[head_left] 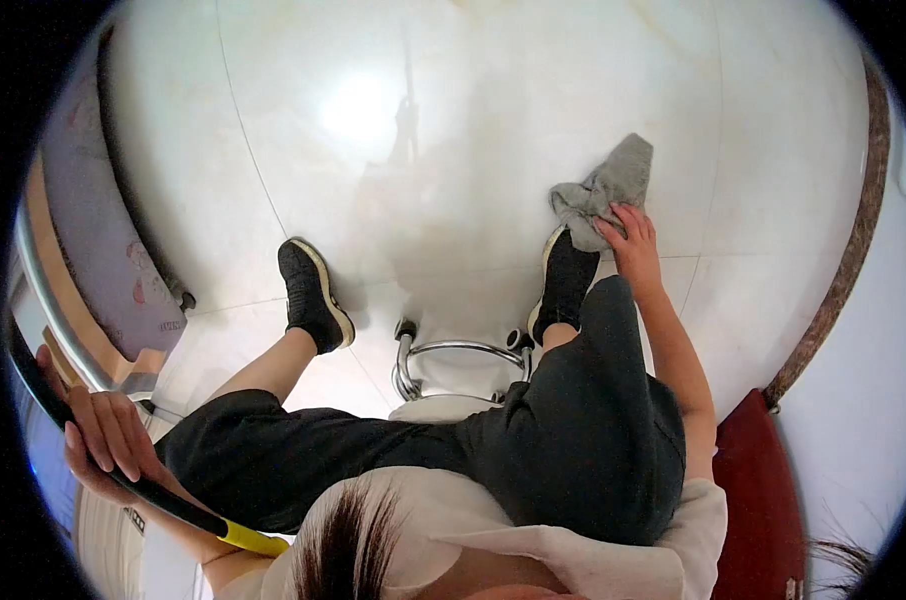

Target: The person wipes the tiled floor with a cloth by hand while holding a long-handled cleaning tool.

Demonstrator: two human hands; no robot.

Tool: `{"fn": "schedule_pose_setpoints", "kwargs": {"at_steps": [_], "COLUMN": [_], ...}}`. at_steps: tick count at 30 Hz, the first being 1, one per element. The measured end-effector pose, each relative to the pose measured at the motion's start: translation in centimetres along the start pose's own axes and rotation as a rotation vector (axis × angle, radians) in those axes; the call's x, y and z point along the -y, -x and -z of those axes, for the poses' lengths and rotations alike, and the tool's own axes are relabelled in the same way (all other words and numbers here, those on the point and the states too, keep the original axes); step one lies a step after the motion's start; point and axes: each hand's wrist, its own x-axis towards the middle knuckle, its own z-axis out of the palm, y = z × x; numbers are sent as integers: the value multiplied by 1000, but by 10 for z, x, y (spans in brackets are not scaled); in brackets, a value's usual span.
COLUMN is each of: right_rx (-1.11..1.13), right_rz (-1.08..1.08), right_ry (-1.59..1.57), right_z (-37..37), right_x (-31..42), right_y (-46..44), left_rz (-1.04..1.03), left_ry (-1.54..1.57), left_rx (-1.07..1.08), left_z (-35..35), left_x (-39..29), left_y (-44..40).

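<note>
My right hand (631, 240) reaches down beside my right shoe (567, 280), its fingers closed on the near edge of a grey cloth (613, 180). The cloth is bunched at the left, and its far corner stretches toward the top of the view. At the lower left, my left hand (103, 440) has its fingers bent around a black pole (163, 497) with a yellow section (253, 540) at its near end. The pole looks curved in this wide view, and its far end runs out at the left edge.
I sit on a stool with chrome legs (463, 347), feet apart on pale floor tiles (453, 120). A patterned grey panel (103, 230) with a metal rail stands at the left. A brown skirting (843, 260) and white wall run along the right, near a dark red board (758, 490).
</note>
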Motion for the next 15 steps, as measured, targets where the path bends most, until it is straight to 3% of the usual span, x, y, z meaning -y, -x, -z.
{"fn": "schedule_pose_setpoints", "kwargs": {"at_steps": [4, 9, 11, 15], "right_rx": [-11, -352, -385, -976], "right_rz": [32, -57, -106, -85], "right_ry": [31, 116, -103, -96], "right_z": [-4, 19, 57, 99], "right_x": [-17, -51, -52, 13], "right_y": [-42, -196, -251, -259], "left_rz": [27, 60, 40, 41], "left_ry": [15, 52, 9, 28], "left_rx": [2, 48, 26, 42], "left_z": [2, -5, -16, -19], "left_x": [-1, 0, 0, -1], "left_y": [1, -1, -1, -6]}}
